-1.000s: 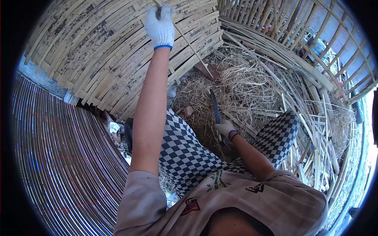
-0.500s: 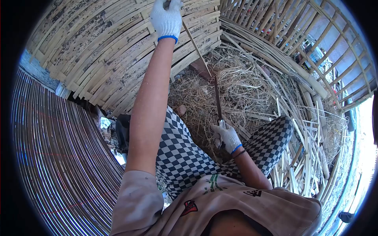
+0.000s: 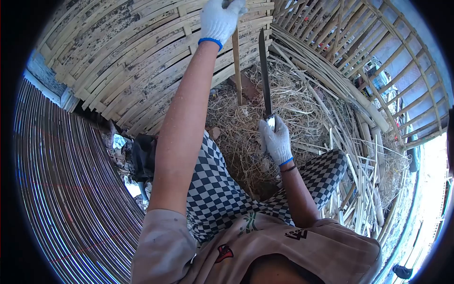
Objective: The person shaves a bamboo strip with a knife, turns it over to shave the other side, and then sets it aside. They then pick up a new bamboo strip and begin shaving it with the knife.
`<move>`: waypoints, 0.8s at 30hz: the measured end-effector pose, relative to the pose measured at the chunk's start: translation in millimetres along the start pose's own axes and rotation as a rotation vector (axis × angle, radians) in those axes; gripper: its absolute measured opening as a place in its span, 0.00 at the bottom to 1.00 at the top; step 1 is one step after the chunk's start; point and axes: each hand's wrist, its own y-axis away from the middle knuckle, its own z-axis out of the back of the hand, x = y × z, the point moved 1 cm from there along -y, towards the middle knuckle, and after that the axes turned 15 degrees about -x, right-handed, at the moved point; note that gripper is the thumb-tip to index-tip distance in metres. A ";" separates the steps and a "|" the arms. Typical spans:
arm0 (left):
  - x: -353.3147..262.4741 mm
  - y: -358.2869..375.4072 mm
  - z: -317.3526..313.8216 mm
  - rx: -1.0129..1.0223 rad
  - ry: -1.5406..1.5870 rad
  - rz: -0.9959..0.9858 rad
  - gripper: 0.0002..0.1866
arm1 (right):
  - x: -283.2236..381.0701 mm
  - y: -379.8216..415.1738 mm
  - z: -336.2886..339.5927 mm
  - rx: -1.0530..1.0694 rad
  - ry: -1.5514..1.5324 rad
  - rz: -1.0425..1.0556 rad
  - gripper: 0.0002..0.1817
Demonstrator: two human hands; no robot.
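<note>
Gloved in white with a blue cuff, my left hand (image 3: pixel 222 21) is closed at the top of the view around the upper part of a bamboo strip (image 3: pixel 237 68). The strip hangs down nearly upright, its lower end over the shavings by a reddish-brown block (image 3: pixel 250 89). My right hand (image 3: pixel 276 139), in a matching glove, is closed on the handle of a machete (image 3: pixel 265 73). The long dark blade points up and away, to the right of the strip and apart from it. The fingertips of my left hand are partly cut off by the frame edge.
Curly bamboo shavings (image 3: pixel 288 102) cover the ground ahead of my checkered trousers (image 3: pixel 213 184). A woven bamboo wall (image 3: pixel 127 61) stands at the left and ahead. Bamboo lattice (image 3: pixel 402 61) and split pieces (image 3: pixel 359 184) lie to the right; a row of thin slats (image 3: pixel 71 184) is at left.
My right hand has moved forward, raising the machete; its blade now stands apart from the strip. My left hand has shifted right, and the bamboo strip hangs more upright.
</note>
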 end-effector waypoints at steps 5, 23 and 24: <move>-10.2 -6.6 0.2 -0.034 0.167 -0.099 0.08 | 10.5 -6.4 -9.2 0.060 -0.128 0.053 0.07; -6.6 3.5 -16.3 0.096 0.453 -0.018 0.15 | 47.5 -27.8 -22.8 -0.065 0.218 0.261 0.21; -6.2 3.5 -15.7 0.136 0.442 0.021 0.15 | 52.0 -30.3 -23.9 -0.061 0.214 0.281 0.21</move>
